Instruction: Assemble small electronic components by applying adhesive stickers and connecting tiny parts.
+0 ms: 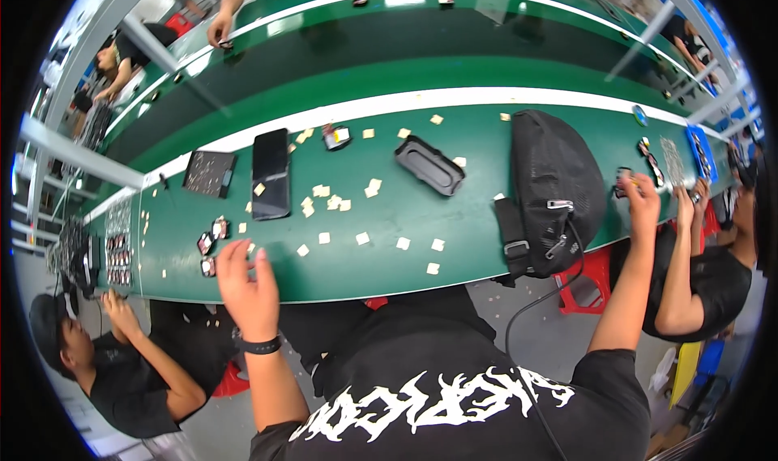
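Observation:
My left hand (pixel 250 292) hovers over the near edge of the green bench, thumb apart from the loosely bent fingers, with nothing seen in it. Just left of it lie several small black-and-red parts (pixel 206 243). Far to the right, past the black waist bag (pixel 559 185), my right hand (pixel 644 205) is closed on a small dark part (pixel 622 179) at the bench surface. The fingers partly cover that part, so its exact kind is unclear. Between my hands are a black phone-like slab (pixel 271 177) and an oblong black tray (pixel 429 166).
Small pale paper squares (pixel 362 238) are scattered over the bench. A dark square tray (pixel 210 174) stands at left, a blue bin (pixel 702 155) at far right. Co-workers sit on both sides, one person's hands (pixel 690 198) close to my right. A black cable (pixel 541 299) hangs from the bag.

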`<control>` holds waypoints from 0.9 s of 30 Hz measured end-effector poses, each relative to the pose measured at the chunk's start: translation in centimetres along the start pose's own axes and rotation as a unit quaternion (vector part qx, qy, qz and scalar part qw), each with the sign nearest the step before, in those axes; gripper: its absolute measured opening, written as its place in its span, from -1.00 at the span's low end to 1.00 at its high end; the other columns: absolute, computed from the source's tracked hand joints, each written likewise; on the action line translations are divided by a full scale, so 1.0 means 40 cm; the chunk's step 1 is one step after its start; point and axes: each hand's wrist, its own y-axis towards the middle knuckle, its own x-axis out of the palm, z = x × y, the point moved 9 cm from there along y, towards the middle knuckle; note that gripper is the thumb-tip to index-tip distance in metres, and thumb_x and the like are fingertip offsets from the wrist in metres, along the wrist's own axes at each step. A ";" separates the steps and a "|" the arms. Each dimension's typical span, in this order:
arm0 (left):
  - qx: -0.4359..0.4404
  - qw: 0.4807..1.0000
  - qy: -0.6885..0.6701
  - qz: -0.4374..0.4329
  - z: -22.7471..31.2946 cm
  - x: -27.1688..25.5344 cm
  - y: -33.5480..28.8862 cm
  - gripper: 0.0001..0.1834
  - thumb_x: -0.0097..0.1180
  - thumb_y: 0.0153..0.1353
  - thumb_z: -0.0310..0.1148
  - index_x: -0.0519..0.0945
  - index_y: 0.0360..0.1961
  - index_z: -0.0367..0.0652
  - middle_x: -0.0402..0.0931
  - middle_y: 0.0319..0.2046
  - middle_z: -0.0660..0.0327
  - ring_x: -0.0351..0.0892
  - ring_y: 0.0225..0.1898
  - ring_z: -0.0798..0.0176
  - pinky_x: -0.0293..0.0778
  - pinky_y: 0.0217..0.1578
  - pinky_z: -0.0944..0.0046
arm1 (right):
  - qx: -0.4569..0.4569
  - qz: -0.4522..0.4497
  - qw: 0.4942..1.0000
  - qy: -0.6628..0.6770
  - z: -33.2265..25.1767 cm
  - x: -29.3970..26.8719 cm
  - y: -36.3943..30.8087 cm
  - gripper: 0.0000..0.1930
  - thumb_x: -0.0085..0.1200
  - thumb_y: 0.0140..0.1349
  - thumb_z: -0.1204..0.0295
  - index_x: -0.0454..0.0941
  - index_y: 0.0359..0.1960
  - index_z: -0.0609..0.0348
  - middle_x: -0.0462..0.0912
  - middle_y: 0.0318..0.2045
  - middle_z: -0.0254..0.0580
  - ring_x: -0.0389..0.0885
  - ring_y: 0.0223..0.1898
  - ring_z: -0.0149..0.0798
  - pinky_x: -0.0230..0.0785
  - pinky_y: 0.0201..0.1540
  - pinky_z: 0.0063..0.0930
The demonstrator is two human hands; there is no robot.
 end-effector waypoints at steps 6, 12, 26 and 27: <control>0.089 0.977 -0.147 -0.125 0.170 0.135 -0.056 -0.76 0.21 0.23 -0.59 0.62 -0.06 -0.33 0.57 -0.03 0.07 0.54 -0.35 0.30 0.49 -0.38 0.37 | 0.033 -0.022 0.999 0.023 -0.130 0.002 -0.044 -0.74 0.30 0.28 0.25 0.70 -0.25 0.23 0.64 -0.37 -0.42 0.50 -0.40 -0.57 0.33 -0.33 -0.70; 0.133 0.954 -0.193 -0.187 0.259 0.163 -0.113 -0.77 0.18 0.20 -0.65 0.63 -0.09 -0.39 0.58 -0.07 0.03 0.58 -0.37 0.31 0.53 -0.36 0.37 | 0.173 0.027 0.976 0.127 -0.120 -0.012 -0.092 -0.79 0.33 0.25 0.26 0.69 -0.43 0.12 0.47 -0.61 -0.57 0.26 -0.58 -0.65 0.00 -0.50 -0.64; -0.278 0.526 -0.610 -0.523 0.419 0.367 -0.273 -0.55 0.01 0.49 -0.35 0.38 0.28 -0.40 0.59 0.02 -0.23 0.73 -0.22 0.17 0.69 -0.16 0.28 | -0.032 -0.273 0.943 0.186 -0.610 0.262 -0.391 -0.75 0.44 0.11 0.44 0.70 -0.19 0.24 0.61 -0.40 -0.33 0.58 -0.37 -0.45 0.45 -0.32 -0.51; -0.280 0.528 -0.614 -0.516 0.403 0.364 -0.270 -0.55 0.01 0.48 -0.36 0.38 0.29 -0.40 0.59 0.03 -0.23 0.73 -0.21 0.17 0.69 -0.15 0.27 | 0.034 -0.149 0.965 0.212 -0.503 0.203 -0.338 -0.78 0.40 0.17 0.41 0.69 -0.19 0.22 0.63 -0.37 -0.36 0.60 -0.34 -0.48 0.46 -0.29 -0.53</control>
